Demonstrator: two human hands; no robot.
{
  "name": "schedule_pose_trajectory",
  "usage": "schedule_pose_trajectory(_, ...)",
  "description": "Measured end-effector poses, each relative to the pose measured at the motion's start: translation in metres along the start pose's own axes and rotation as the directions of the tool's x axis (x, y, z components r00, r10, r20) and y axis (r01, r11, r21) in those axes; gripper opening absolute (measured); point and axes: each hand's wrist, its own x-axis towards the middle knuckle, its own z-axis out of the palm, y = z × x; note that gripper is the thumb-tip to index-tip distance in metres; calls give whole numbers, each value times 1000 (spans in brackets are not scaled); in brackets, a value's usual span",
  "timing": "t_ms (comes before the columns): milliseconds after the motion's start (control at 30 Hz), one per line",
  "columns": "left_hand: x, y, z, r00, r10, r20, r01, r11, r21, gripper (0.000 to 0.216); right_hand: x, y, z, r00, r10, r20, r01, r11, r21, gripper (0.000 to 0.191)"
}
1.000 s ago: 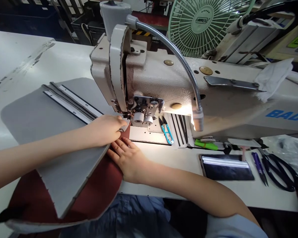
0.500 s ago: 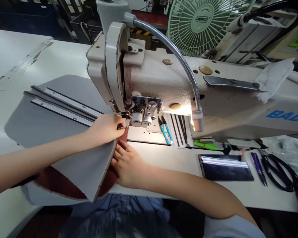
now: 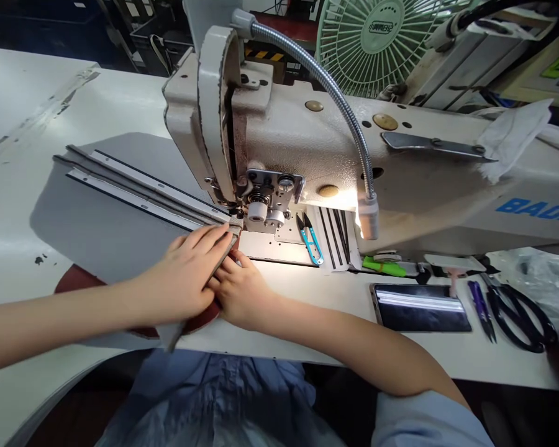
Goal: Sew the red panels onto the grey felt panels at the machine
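The grey panel (image 3: 121, 230) lies under the left hand (image 3: 186, 273), open and flat; the right hand (image 3: 240, 292), fingers extended, presses the red layer (image 3: 200, 323) beside the presser foot (image 3: 235, 217).

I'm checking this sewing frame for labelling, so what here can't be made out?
- Needle and presser foot: hidden behind the left hand and the machine head, head view.
- Maroon piece: mostly covered by the grey panel and both hands.
- Right hand: fingertips tucked under the left.
- Blue lettering: cut off by the right edge.
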Motion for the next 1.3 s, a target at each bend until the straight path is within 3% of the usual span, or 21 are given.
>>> schedule_pose_trajectory(67, -19, -6, -10, 992, 48, 118, -54, 997, 54, 75, -4, -10, -6, 1000, 6, -20, -7, 999, -51, 35)
schedule_pose_trajectory(167, -21, -12, -37, 956, -5, 292, -46, 985, 169, 45, -11, -28, -17, 998, -59, 24, 61, 991, -121, 46)
schedule_pose_trajectory(233, -11, -8, -52, 966, -18, 258, -57, 959, 279, 25, -16, -39, -22, 990, -98, 101, 114, 980, -163, 46)
schedule_pose_trajectory(300, 1, 1, -54, 988, 44, 149, -91, 941, 325, 2, -20, -44, -24, 980, -111, 168, 144, 970, -198, 45)
schedule_pose_trajectory(400, 10, 6, -34, 991, 127, 50, -134, 974, 183, 13, -23, -45, -25, 976, -117, 185, 159, 960, -230, 42)
schedule_pose_trajectory(500, 11, -5, -6, 995, 97, 20, -97, 995, -28, 17, -22, -43, -25, 983, -124, 135, 153, 959, -238, 39)
schedule_pose_trajectory(633, 13, -16, 13, 997, 8, -71, -9, 1000, -3, 39, -21, -42, -24, 991, -113, 69, 124, 975, -185, 33)
schedule_pose_trajectory(800, 18, -10, 20, 964, 106, -246, -91, 993, 74, 61, -20, -42, -18, 993, -118, -20, 112, 976, -189, 30)
schedule_pose_trajectory(1167, 17, -12, 24, 962, 139, -237, -134, 990, 35, 64, -21, -39, -15, 988, -143, -52, 128, 965, -231, 30)
schedule_pose_trajectory(1300, 18, -12, 27, 960, 152, -234, -148, 988, 34, 62, -21, -39, -14, 992, -124, -21, 119, 979, -167, 29)
